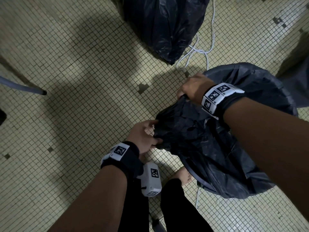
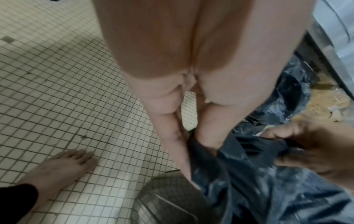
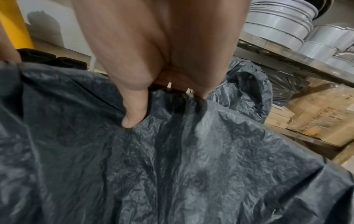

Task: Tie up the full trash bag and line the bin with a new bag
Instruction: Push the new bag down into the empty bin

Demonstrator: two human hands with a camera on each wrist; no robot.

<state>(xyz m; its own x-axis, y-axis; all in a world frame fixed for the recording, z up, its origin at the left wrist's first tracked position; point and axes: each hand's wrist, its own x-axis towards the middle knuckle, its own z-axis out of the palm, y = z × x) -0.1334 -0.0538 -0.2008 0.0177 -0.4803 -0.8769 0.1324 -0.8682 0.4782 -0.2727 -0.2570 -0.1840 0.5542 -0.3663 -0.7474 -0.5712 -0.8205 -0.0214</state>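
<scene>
A new black bag point(image 1: 192, 131) lies draped over the bin point(image 1: 197, 177) at the right, its rim point(image 2: 162, 201) showing under the plastic. My left hand point(image 1: 145, 136) pinches the bag's near edge point(image 2: 199, 145) between thumb and fingers. My right hand point(image 1: 192, 87) grips the far edge point(image 3: 172, 97), thumb pressed into the plastic. The film point(image 3: 172, 159) hangs slack between both hands. A full black trash bag point(image 1: 165, 25) sits on the floor farther away, its neck out of view.
White cords point(image 1: 200, 51) lie on the tiled floor point(image 1: 83, 81) between the full bag and the bin. My bare foot point(image 1: 184, 176) stands by the bin. A chair leg point(image 1: 23, 87) is at the left. Metal shelving with tins point(image 3: 287, 30) and cardboard boxes point(image 3: 316, 118) stands behind.
</scene>
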